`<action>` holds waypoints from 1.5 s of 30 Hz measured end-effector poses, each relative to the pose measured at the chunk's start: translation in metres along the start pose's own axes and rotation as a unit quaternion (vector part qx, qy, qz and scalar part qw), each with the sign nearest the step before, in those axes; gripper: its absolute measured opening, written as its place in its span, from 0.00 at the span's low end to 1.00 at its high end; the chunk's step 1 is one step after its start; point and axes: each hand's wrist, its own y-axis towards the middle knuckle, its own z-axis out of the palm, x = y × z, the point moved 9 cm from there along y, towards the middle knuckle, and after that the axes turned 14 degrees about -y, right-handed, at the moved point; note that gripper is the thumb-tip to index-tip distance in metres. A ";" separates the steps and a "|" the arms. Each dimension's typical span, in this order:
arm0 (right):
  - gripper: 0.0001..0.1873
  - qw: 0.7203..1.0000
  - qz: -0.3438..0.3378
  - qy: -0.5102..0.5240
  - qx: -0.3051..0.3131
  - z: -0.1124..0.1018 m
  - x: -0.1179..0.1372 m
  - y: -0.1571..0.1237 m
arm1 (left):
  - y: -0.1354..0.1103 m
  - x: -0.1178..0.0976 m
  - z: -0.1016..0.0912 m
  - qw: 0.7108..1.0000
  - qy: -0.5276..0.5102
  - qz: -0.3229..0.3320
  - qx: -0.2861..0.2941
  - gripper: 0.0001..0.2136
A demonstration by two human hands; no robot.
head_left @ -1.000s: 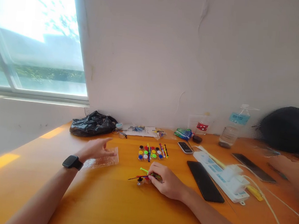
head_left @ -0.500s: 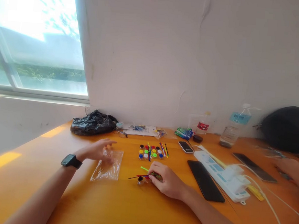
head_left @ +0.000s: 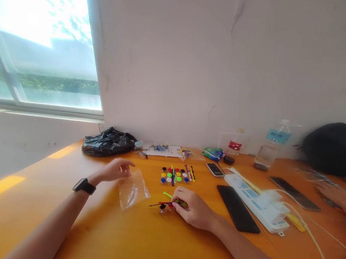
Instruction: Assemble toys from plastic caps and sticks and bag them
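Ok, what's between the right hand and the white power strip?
In the head view, a flat black slab, possibly a phone, lies on the table between the right hand and the white power strip.

Red, yellow, green, blue, white, black discs (head_left: 169,175), black watch (head_left: 81,184), orange-brown table (head_left: 107,236)
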 end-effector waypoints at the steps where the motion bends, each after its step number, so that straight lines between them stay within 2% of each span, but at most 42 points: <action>1: 0.05 1.000 0.001 0.000 0.001 0.000 0.000 0.000 | 0.000 -0.003 -0.001 1.000 -0.007 0.004 -0.005 0.17; 5: 0.04 1.000 0.003 -0.003 -0.002 0.000 -0.001 -0.001 | 0.001 -0.015 -0.009 0.997 -0.061 0.022 -0.031 0.13; 11: 0.04 1.000 -0.002 -0.001 -0.002 0.000 0.000 0.000 | -0.002 -0.029 -0.014 0.972 -0.227 0.013 -0.061 0.07; 13: 0.04 1.000 0.000 -0.002 0.000 0.001 -0.001 0.000 | -0.004 -0.030 -0.016 0.967 -0.246 0.005 -0.072 0.09; 15: 0.04 1.000 0.001 -0.002 -0.001 0.001 -0.001 0.000 | -0.006 -0.029 -0.018 0.965 -0.250 -0.001 -0.086 0.16; 17: 0.04 1.000 -0.002 0.000 -0.002 0.001 -0.001 0.000 | -0.006 -0.025 -0.023 0.967 -0.233 -0.006 -0.108 0.21; 21: 0.04 1.000 -0.006 0.012 -0.004 0.000 0.001 -0.001 | -0.008 -0.022 -0.042 0.970 -0.152 0.017 -0.188 0.19; 25: 0.02 1.000 -0.005 0.019 0.001 0.000 0.002 -0.002 | -0.016 -0.039 -0.058 0.957 -0.051 0.071 -0.276 0.16; 28: 0.03 1.000 -0.005 0.019 0.000 0.000 0.002 -0.002 | -0.026 -0.058 -0.062 0.938 0.030 0.101 -0.330 0.13; 30: 0.03 1.000 -0.003 0.017 0.003 0.001 0.001 -0.002 | -0.030 -0.071 -0.057 0.929 0.082 0.130 -0.338 0.13; 32: 0.03 1.000 -0.001 0.013 0.003 0.001 0.001 -0.002 | -0.029 -0.083 -0.046 0.929 0.115 0.163 -0.311 0.16; 35: 0.03 1.000 -0.006 0.001 0.000 0.000 0.003 -0.002 | -0.026 -0.093 -0.028 0.936 0.118 0.200 -0.265 0.16; 37: 0.04 1.000 -0.009 -0.009 -0.010 -0.002 0.003 -0.003 | -0.026 -0.099 -0.020 0.937 0.108 0.213 -0.255 0.16; 41: 0.07 0.998 -0.020 -0.019 -0.065 -0.012 0.003 -0.001 | -0.030 -0.114 -0.004 0.932 0.098 0.243 -0.251 0.17; 45: 0.16 0.991 -0.038 -0.042 -0.118 -0.029 0.011 0.005 | -0.035 -0.130 0.015 0.918 0.097 0.296 -0.246 0.17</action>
